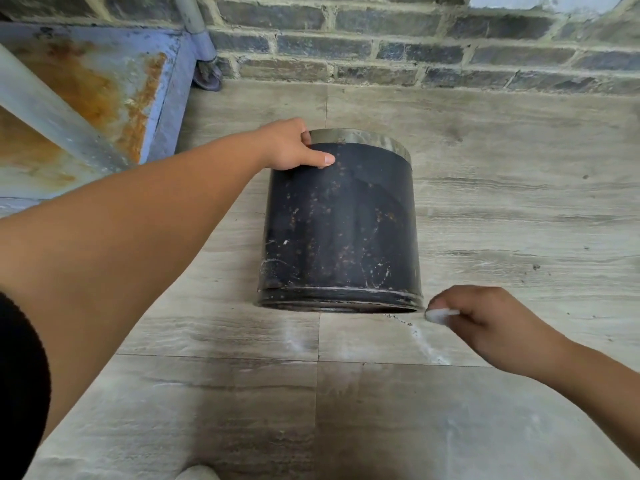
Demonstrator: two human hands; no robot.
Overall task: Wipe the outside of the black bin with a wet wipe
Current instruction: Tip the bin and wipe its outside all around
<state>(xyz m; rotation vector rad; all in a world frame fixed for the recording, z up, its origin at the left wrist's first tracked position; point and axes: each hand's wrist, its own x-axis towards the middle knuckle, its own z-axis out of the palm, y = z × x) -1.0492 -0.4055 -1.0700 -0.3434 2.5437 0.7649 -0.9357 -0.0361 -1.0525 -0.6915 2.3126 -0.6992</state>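
The black bin (341, 226) lies on its side on the tiled floor, its speckled, dusty outside facing up and a metal band at its far end. My left hand (294, 145) grips that far end at the upper left, thumb stretched across the black wall. My right hand (485, 318) hovers just off the bin's near right corner, close to the rim, pinching a small folded white wet wipe (441, 315) between thumb and fingers. The wipe is apart from the bin.
A rusty blue metal cart (104, 88) with a wheel (207, 72) stands at the left. A brick wall (415, 46) runs along the back. Whitish streaks and dark specks (419, 336) mark the floor tiles by the bin's rim.
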